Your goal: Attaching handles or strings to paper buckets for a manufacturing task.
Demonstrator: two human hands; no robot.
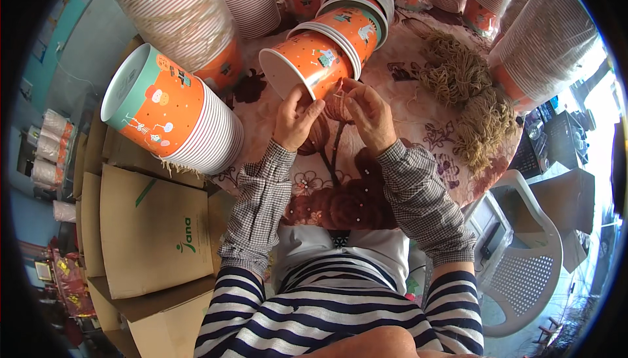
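Orange tub seems held for work: left hand pinches it; right hand, cannot tell. Next likely needs steady fingers.

On the cardboard box to my left I can make out one short word in green lettering, running upward along its side, with a small green emblem near its lower end. The orange cup by my left hand bears small dark marks, too tiny for me to read.
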